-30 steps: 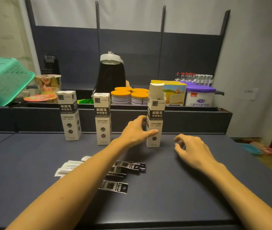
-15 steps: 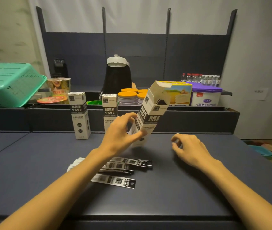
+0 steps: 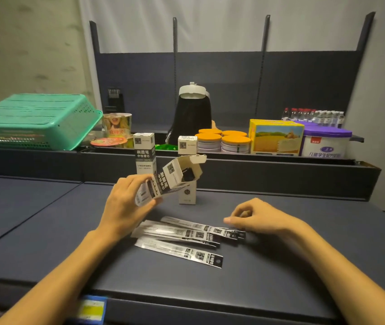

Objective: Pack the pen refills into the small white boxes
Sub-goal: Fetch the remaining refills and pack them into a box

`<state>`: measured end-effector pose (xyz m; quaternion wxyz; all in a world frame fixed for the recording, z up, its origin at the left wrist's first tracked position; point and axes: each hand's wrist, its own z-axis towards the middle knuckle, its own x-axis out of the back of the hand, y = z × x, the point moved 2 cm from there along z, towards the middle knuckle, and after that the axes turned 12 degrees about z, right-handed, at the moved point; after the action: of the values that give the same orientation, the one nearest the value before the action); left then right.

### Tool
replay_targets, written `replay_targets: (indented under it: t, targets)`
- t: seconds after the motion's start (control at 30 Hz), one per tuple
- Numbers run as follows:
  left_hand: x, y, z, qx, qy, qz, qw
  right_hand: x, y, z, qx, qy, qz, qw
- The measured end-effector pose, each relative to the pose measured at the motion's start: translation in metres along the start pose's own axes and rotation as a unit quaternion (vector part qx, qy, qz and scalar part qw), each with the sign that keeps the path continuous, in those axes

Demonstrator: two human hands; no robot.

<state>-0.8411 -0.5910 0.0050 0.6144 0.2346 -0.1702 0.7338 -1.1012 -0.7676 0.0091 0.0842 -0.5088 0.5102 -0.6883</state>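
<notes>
My left hand (image 3: 125,205) grips a small white box (image 3: 163,180) by its lower end, lifted off the table and tilted with its open flap up and to the right; dark packets show inside its mouth. Several pen refill packets (image 3: 186,233) lie in a loose pile on the dark table (image 3: 280,289) below it. One more packet (image 3: 179,250) lies alone nearer to me. My right hand (image 3: 255,218) rests over the right end of the pile, fingertips curled down onto the packets. Two closed white boxes stand upright behind, one (image 3: 145,152) at left, one (image 3: 187,148) partly hidden by the held box.
A raised ledge (image 3: 280,170) runs behind the table. On it sit a green basket (image 3: 36,123), a noodle cup (image 3: 116,124), orange-lidded tins (image 3: 224,140), a yellow carton (image 3: 276,137) and a purple-lidded tub (image 3: 326,143). A person with long dark hair (image 3: 192,116) is beyond it.
My left hand took the rightmost standing box, lifted it and tipped it over to the left. My right hand moved down onto the right end of the refill pile.
</notes>
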Motion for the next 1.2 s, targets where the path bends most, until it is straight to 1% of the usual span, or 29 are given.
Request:
replay_targets:
  t: [0.07, 0.13, 0.23, 0.33, 0.47, 0.57, 0.7, 0.77, 0.83, 0.9, 0.97, 1.07, 1.2]
  targets:
    - [-0.001, -0.007, -0.004, 0.011, 0.005, 0.003, 1.0, -0.003, -0.005, -0.001, -0.012, -0.031, -0.032, 0.999]
    - [-0.006, -0.011, -0.008, 0.019, 0.003, 0.007, 1.0, -0.006, -0.011, -0.001, -0.021, -0.05, -0.04, 0.998]
    - [-0.013, -0.013, -0.011, 0.025, 0.0, 0.02, 0.999, -0.012, -0.013, 0.001, -0.021, -0.052, -0.057, 0.997]
    - [-0.017, -0.017, -0.013, 0.042, 0.004, 0.017, 0.999, -0.016, -0.011, 0.003, -0.002, -0.051, -0.049, 0.997]
    - [-0.016, -0.017, -0.014, 0.055, 0.008, 0.012, 0.998, -0.013, -0.01, 0.003, 0.014, -0.033, -0.001, 0.999]
    - [-0.016, -0.018, -0.014, 0.063, 0.01, 0.01, 0.998, -0.01, -0.008, 0.005, 0.046, -0.005, 0.041, 0.998]
    - [-0.017, -0.018, -0.013, 0.066, 0.009, 0.011, 0.998, -0.009, -0.011, 0.01, 0.082, 0.021, 0.058, 0.995]
    - [-0.016, -0.017, -0.012, 0.067, 0.009, 0.008, 0.998, -0.01, -0.014, 0.012, 0.058, -0.001, 0.039, 0.998]
    - [-0.016, -0.017, -0.012, 0.067, 0.008, 0.007, 0.998, -0.011, -0.015, 0.015, 0.008, -0.053, -0.021, 0.998]
    - [-0.015, -0.017, -0.013, 0.065, 0.006, 0.009, 0.998, -0.011, -0.015, 0.02, -0.019, -0.086, -0.075, 0.993]
    - [-0.015, -0.017, -0.013, 0.065, 0.005, 0.009, 0.998, -0.012, -0.015, 0.022, -0.026, -0.09, -0.083, 0.992]
    - [-0.016, -0.017, -0.012, 0.067, 0.002, 0.008, 0.998, -0.012, -0.014, 0.023, -0.022, -0.087, -0.041, 0.995]
    - [-0.017, -0.019, -0.013, 0.069, 0.0, 0.008, 0.998, -0.012, -0.01, 0.023, 0.001, -0.036, -0.017, 0.999]
